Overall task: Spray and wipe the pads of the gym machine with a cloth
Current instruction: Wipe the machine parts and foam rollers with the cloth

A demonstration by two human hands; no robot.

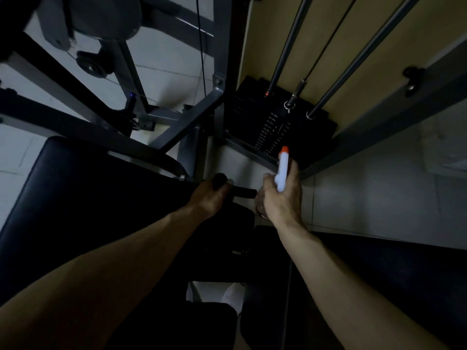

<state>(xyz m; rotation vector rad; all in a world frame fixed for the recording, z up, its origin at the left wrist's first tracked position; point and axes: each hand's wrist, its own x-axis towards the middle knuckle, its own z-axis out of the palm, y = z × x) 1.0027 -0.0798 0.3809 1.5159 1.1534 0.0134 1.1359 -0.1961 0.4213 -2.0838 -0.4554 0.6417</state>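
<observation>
While the big black pad (75,198) is lying unlit at the left, apparently waiting for its spray, the left hand (208,197) is curling its fingers round a dark handle (242,192) just off the pad's near corner, probably bracing the person over the machine. Whether a cloth is bunched under those fingers is too dark to tell. Just beside it, the right hand (283,200) is gripping a spray bottle (282,173) upright. Its orange nozzle (284,149) is pointing ahead toward the weight stack (278,127), not at the pad, so I judge the bottle is being held ready, not yet aimed.
</observation>
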